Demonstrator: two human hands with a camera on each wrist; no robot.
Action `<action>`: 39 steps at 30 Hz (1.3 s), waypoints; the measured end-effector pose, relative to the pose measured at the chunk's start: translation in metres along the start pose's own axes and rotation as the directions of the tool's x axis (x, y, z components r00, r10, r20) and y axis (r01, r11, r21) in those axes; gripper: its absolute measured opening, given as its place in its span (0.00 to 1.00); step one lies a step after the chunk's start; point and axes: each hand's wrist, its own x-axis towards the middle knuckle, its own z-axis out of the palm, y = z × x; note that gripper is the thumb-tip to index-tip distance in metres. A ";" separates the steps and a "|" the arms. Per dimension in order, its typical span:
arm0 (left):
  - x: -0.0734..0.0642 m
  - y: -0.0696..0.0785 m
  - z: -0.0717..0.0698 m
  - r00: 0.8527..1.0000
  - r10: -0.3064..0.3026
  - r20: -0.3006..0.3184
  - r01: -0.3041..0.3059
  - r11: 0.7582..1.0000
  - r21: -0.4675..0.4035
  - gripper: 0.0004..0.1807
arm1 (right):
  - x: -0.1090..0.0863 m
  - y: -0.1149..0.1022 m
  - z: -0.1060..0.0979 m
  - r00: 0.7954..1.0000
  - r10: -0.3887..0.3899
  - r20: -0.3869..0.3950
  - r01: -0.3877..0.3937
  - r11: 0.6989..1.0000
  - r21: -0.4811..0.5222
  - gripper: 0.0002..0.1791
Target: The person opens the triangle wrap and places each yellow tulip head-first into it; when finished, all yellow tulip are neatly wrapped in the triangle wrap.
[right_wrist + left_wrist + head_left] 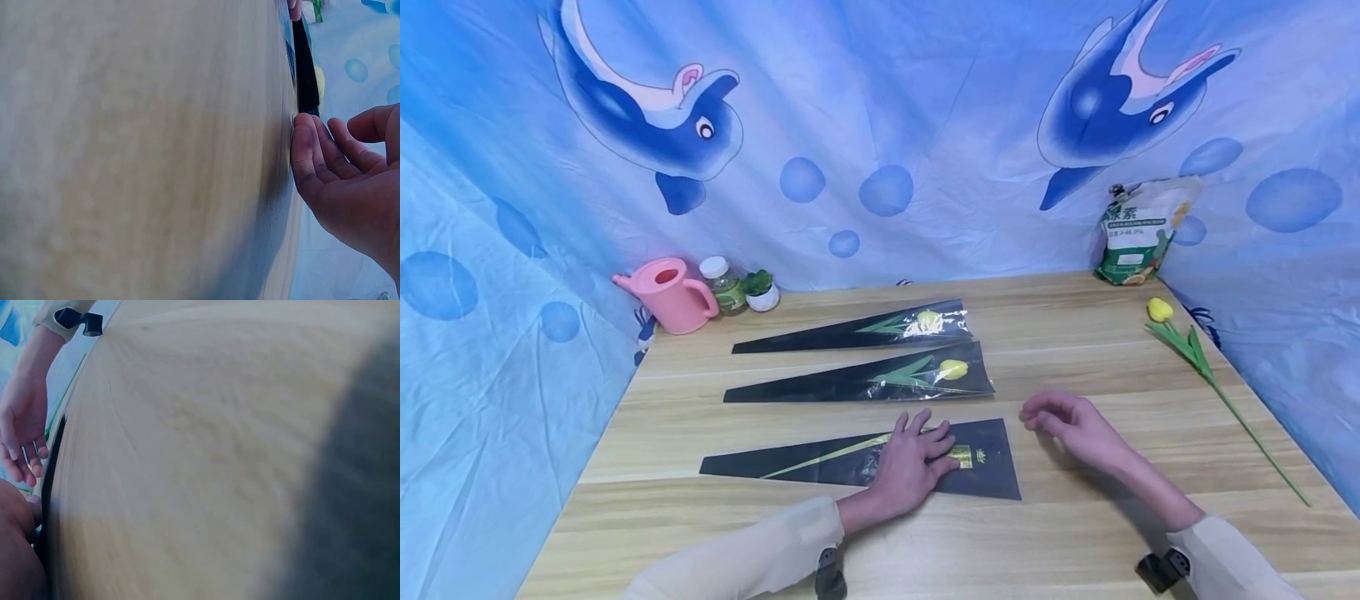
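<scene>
In the head view my left hand [906,468] rests, fingers spread, on the nearest black flower sleeve [992,454], a long tapering bag with gold print. To the right of its wide end hovers my right hand [1081,427], fingers loosely bent and holding nothing. The right wrist view shows that hand [353,172] beside the tabletop, its fingertips close to the wood. Two more sleeves lie behind, the middle sleeve [820,388] and the far sleeve [805,335], each with a yellow tulip inside. A loose yellow tulip [1160,311] with a green stem lies on the right.
Along the back left of the wooden table [662,533] stand a pink watering can [673,304], a white-capped jar [726,292] and a small potted plant [762,293]. A green and white bag [1142,237] stands at the back right. Blue dolphin-print cloth [880,108] surrounds the table.
</scene>
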 end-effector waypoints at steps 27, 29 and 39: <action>0.007 0.002 0.004 0.946 -0.061 -0.320 -0.040 0.953 -0.300 0.08 | -0.009 -0.010 0.018 0.995 0.092 -0.047 -0.091 0.996 0.020 0.23; 0.007 0.002 0.003 0.943 -0.059 -0.328 -0.050 0.948 -0.315 0.08 | -0.007 -0.012 0.020 0.996 0.082 -0.044 -0.081 0.996 0.021 0.25; 0.006 0.000 0.005 0.930 -0.063 -0.361 -0.073 0.933 -0.352 0.09 | -0.006 -0.016 0.031 0.971 -0.107 -0.213 0.067 0.980 -0.186 0.17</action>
